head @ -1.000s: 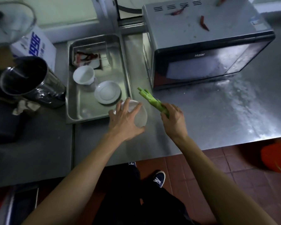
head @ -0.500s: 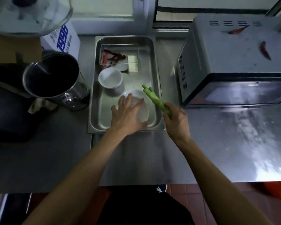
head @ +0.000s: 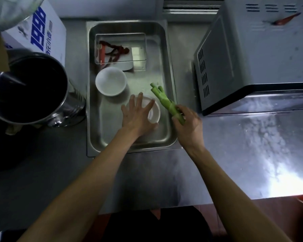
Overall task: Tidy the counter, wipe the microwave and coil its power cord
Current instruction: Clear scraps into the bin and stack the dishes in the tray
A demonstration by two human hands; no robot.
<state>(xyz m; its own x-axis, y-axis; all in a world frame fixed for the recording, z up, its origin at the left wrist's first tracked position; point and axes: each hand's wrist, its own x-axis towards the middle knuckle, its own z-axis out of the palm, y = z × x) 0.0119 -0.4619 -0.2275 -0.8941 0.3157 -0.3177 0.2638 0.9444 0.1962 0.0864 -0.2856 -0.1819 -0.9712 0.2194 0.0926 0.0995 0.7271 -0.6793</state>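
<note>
Here the left hand (head: 138, 113) lies palm down over a small white dish (head: 153, 113) in the near part of the steel tray (head: 171, 84), its fingers spread and nearly straight, so this grip looks more like setting the dish down or steadying it than clutching it. The tray seems to serve as the collecting place: a white bowl (head: 111, 81) sits just beyond the dish, and at the far end a clear box (head: 120, 48) holds red chillies. Gathering loose crockery there would free the table (head: 234, 154) for wiping.

The right hand (head: 187, 123) has its fingers curled round the base of a bunch of green stalks (head: 166, 102), with the cut ends pointing away over the tray's right rim. Held by the thick end and tilted, the bunch is probably about to be dropped in or carried off; which one I cannot tell.

The microwave (head: 252, 55) stands on the table to the right of the tray, near it but not touching, and a red chilli (head: 285, 19) lies on its top. Its power cord is not in view. The wiping and coiling appear not yet begun.

On the left stand a large steel pot (head: 30, 88) and a white carton (head: 42, 28) printed in blue.
</note>
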